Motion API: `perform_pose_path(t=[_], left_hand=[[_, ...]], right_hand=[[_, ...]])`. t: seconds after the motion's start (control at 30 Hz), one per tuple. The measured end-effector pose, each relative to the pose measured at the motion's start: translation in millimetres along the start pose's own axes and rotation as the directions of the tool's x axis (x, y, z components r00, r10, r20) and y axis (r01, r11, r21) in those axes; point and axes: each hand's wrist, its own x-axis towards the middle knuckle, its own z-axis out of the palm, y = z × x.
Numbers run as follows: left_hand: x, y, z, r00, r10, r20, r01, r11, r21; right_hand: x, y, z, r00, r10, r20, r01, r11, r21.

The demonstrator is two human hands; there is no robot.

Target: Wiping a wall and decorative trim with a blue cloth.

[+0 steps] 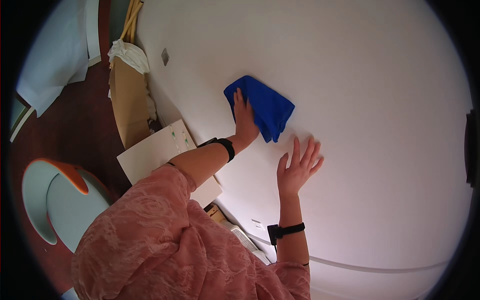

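Note:
A blue cloth [270, 105] lies against a white wall [367, 123], its lower corner hanging in folds. My left hand [245, 118] is pressed onto the cloth's left part. Two of its fingertips show on top, while a fold hides the thumb side. Below and to the right of the cloth, my right hand [298, 168] is spread with fingers apart and holds nothing. Its fingertips appear to rest on the wall, where faint shadows surround them. Black straps circle both forearms.
To the left stand a white-topped piece of furniture [150, 152], a tall cardboard piece [129, 101] with white fabric [129, 54] on top, and wooden poles [132, 18]. A pale chair [75, 202] with orange edging is behind. The wall carries a switch plate [165, 57] and a socket [257, 224].

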Motion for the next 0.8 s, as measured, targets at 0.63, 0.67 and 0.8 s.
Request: perform_pose_path(t=[0.63,0.67,0.8], left_hand=[[-26.0,-28.8,16.6,0.99,-0.103,-0.097,0.122,0.971,0.205],[-26.2,-37.0,16.0,0.985,-0.143,-0.097,0.157,0.975,0.16],[-50.2,-68.1,20.6,0.931,-0.365,-0.004,0.361,0.922,-0.136]], right_hand=[[-105.6,28.6,-39.6,0.957,0.29,-0.015,-0.288,0.955,0.074],[-112.1,29.3,-42.0,0.945,0.325,-0.023,-0.322,0.943,0.084],[-135.0,16.2,-51.8,0.903,0.429,0.03,-0.43,0.9,0.073]])
